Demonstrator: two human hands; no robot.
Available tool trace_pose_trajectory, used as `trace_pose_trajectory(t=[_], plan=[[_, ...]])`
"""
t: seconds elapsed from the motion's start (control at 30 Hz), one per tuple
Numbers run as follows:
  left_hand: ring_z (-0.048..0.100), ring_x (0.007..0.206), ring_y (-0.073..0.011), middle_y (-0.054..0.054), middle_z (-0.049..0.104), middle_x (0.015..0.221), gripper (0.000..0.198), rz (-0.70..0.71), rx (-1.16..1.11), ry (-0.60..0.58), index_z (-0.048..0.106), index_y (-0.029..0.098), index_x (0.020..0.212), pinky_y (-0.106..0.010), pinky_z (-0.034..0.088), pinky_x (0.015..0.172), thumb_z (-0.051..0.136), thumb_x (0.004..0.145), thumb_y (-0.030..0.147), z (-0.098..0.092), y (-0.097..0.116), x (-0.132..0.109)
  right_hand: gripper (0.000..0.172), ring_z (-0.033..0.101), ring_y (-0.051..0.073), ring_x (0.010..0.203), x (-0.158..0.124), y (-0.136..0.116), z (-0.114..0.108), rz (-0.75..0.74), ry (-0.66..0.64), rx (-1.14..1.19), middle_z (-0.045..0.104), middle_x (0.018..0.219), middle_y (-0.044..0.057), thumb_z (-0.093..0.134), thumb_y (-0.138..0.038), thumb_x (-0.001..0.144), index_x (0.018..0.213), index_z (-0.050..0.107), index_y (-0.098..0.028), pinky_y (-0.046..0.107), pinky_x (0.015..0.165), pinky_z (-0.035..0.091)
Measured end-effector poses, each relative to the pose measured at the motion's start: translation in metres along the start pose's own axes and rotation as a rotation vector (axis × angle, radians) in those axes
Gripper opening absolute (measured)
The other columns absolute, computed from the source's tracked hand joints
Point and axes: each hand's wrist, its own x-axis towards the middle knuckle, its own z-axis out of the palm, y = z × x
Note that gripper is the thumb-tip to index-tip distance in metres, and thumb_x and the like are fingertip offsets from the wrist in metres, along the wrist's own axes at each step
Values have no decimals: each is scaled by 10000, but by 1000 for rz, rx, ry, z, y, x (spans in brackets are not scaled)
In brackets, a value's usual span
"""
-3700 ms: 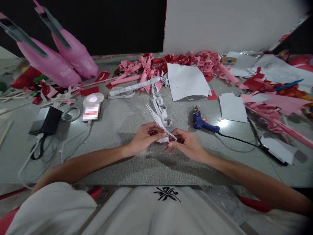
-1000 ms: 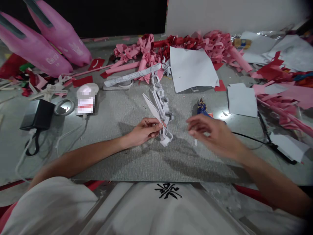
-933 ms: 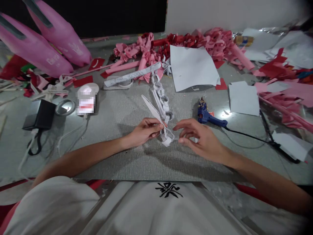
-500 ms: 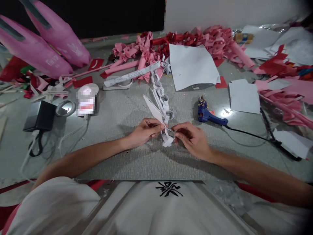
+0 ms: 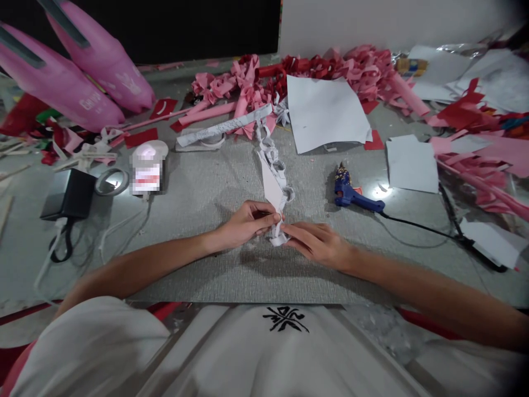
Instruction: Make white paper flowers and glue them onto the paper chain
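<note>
My left hand (image 5: pixel 253 222) is closed in a pinch on a white paper strip (image 5: pixel 273 184), whose broad pointed part stretches away from me. My right hand (image 5: pixel 317 242) meets it from the other side, fingers pressed together against the curled lower end of the paper (image 5: pixel 278 236). Its thumb is mostly hidden. Beyond my fingertips, a chain of curled white paper loops (image 5: pixel 270 153) runs up the table towards a white paper flower (image 5: pixel 282 112). The pointed part lies against this chain, and I cannot tell exactly where they join.
To the right lies a blue glue gun (image 5: pixel 359 199) with a black cord. A white sheet (image 5: pixel 326 113) and heaped pink and red paper curls (image 5: pixel 367 69) line the back. At left are a black adapter (image 5: pixel 68 196), a tape roll (image 5: pixel 111 182) and pink bottles (image 5: pixel 99 60).
The pointed part of the paper has swung right, against the loops. My right fingers have moved left, close to my left fingertips, and the curled end has shifted slightly left.
</note>
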Motion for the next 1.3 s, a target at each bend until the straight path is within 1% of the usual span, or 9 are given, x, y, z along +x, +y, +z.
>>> trace_pose_trajectory(t=[0.13,0.3,0.37,0.5,0.6,0.73,0.93,1.1,1.3], plan=[[376,500,-43,40,503,589,292,5,41,-32,759,136,843,-195,288,493,807,908,416,-3,-1,-1,408,771,171,838,2,2,0,-85,57,-107,796,1019,72,610,-146,1035,1439,556,-166,286,740,643],[371,507,-52,40,492,590,299,-30,63,-29,758,135,839,-204,265,484,809,904,422,-4,0,0,443,766,173,838,1,4,-1,-105,41,-100,783,1031,82,583,-93,1025,1462,530,-150,283,728,630],[396,524,-57,27,523,616,317,-24,52,-26,754,132,834,-208,284,494,818,892,437,-4,0,1,365,758,165,798,2,5,-3,-49,27,0,783,987,68,616,-187,1043,1403,560,-163,274,712,617],[402,531,-60,16,552,648,364,-22,41,-12,744,124,845,-217,289,502,844,855,474,-3,0,2,293,699,118,641,5,4,-7,171,-13,303,749,830,11,648,-431,1037,1201,608,-192,221,608,562],[387,524,-58,26,527,617,367,-31,72,-38,745,120,845,-213,272,496,834,865,476,-2,1,1,199,691,102,625,9,1,-8,298,47,374,741,816,3,663,-372,1034,1110,605,-198,197,580,537],[382,508,-53,31,524,590,352,-28,123,-58,759,114,845,-208,277,488,826,876,458,2,8,-1,204,709,103,653,14,-5,-5,363,97,418,742,851,-6,736,-269,963,1104,601,-209,195,599,558],[393,497,-49,30,541,581,335,-31,152,-63,755,109,804,-203,288,482,845,856,428,10,17,-3,66,680,86,636,11,-4,-1,280,184,314,731,812,-20,690,-186,984,1022,639,-205,190,613,546],[421,531,-55,15,598,626,256,-43,203,-60,783,114,814,-197,320,506,873,826,354,10,17,-4,92,650,95,595,6,1,-1,100,140,131,750,800,-22,680,-225,1015,1106,673,-212,220,593,528],[459,576,-76,-7,632,636,250,21,302,-32,820,111,829,-205,347,527,855,839,358,11,15,-5,50,671,87,572,8,-5,-1,142,189,103,730,720,-43,694,-224,1002,994,646,-212,204,546,510]])
